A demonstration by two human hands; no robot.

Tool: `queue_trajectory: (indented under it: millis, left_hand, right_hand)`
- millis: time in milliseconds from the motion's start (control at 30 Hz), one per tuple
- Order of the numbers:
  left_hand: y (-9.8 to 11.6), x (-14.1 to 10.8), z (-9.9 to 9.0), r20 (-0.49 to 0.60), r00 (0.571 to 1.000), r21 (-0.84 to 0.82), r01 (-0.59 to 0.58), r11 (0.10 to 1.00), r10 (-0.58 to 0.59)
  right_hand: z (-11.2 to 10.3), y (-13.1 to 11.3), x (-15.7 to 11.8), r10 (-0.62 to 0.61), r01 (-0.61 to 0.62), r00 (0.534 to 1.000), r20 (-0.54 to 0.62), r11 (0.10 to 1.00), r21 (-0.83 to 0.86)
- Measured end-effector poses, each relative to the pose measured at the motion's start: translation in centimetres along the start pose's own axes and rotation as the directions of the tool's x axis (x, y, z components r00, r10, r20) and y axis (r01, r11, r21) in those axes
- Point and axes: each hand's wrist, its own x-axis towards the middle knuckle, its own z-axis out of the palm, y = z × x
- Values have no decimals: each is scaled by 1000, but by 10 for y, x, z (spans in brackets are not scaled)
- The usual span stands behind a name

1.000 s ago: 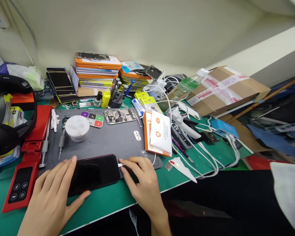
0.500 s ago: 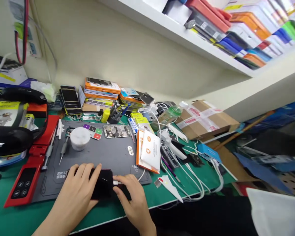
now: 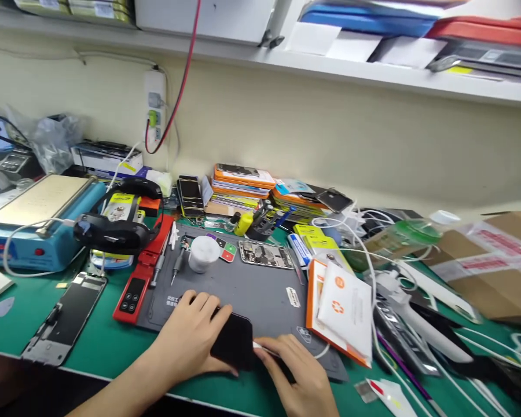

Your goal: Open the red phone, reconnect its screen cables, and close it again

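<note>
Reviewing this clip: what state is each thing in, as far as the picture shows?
Phone: screen dark
White plug: at the phone's end, full insertion unclear
Left grip: closed on the phone
Right grip: pinching the plug
Opened handset: insides exposed
Bottle: capped, tilted
Cardboard box: taped
Blue machine: on or off, cannot tell

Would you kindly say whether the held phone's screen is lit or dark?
Dark: the part of the phone not covered by the left hand shows plain black; whether it is powered, I cannot tell.
</note>
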Motion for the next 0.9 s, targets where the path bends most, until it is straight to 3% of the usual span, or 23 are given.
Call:
queue_trajectory:
  millis: [267,500,667,900]
  left_hand:
    - [5,4,1,38,999,20,29,999,-29]
    - [12,7,-22,136,988,69,58,996,-67]
    - [23,7,-40,225,967,114,98,989,-122]
    - [19,19,-55,326,939,173,58,983,-113]
  right_hand:
    - [-21,9,10,228,-251,957,180,961,116]
    - [-19,11,16,381,-443,883,276,871,214]
    - [-21,5,16,420,-499,857,300,823,272]
    - [-23,10,20,426,-530,839,337,779,334]
